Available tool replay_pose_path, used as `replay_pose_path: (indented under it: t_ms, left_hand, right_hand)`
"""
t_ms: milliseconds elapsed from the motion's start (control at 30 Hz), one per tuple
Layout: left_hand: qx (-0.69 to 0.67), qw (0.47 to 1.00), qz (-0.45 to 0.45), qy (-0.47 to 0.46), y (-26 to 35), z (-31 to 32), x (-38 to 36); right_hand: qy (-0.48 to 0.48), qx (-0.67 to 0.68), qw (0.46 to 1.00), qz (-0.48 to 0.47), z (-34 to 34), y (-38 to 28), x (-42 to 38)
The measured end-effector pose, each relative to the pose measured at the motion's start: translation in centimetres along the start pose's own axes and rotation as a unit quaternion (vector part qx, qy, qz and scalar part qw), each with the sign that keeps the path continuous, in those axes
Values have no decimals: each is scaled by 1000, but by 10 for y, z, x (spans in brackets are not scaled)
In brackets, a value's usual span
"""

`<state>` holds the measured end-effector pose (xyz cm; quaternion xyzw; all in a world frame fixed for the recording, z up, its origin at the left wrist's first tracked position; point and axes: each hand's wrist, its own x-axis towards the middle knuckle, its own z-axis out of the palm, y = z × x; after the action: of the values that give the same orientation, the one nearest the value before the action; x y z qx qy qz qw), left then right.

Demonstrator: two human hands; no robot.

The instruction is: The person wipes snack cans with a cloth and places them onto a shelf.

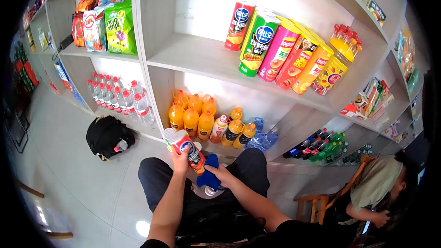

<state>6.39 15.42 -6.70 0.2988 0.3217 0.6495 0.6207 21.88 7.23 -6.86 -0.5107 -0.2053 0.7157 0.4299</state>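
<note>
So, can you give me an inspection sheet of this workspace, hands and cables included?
Surface: grey shelf, bearing snack canisters
Job's things: red canister, tilted; blue cloth
Clutter: black backpack on the floor
Left hand: grips the red canister
Right hand: holds the blue cloth at the canister's lower end
Cables: possibly a thin dark cord at the left shelving; unclear
Surroundings: orange bottles below; seated person at right

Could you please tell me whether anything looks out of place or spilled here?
Only the black backpack stands out: it sits on the floor by the water bottles, looking more like a personal item than stock. I see no spill, and the red canister in the left hand shows no obvious damage.
</note>
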Motion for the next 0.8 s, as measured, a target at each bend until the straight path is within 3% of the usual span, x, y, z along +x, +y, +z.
replay_pose_path:
  t_ms: [133, 467, 567, 800]
  left_hand:
    - [102, 994, 31, -31, 9, 15, -12]
    - [276, 960, 35, -34, 2, 14, -9]
    - [242, 966, 33, -89, -10, 16, -17]
    - [208, 975, 2, -84, 0, 28, -19]
  right_hand:
    - [-21, 62, 998, 23, -10, -1, -3]
    - [40, 18, 998, -45, -20, 21, 10]
    - [35, 15, 996, -83, -21, 21, 15]
    - [30, 1, 985, -167, -10, 0, -4]
